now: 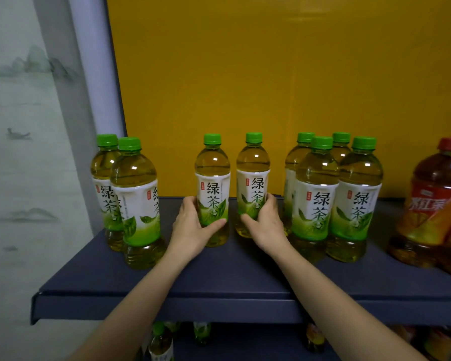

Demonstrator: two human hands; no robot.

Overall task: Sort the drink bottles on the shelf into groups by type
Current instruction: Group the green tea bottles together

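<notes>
Your left hand (190, 230) curled round one green tea bottle (212, 188), your right hand (264, 225) round the neighbouring bottle (253, 178) (both upright, slightly apart), standing on the dark shelf (219, 282) between other green-capped bottles (315, 199).

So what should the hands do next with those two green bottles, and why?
Probably slide both right. The left hand grips the left middle bottle, the right hand grips the right middle bottle; both stand apart, and four matching green tea bottles cluster just to their right.
</notes>
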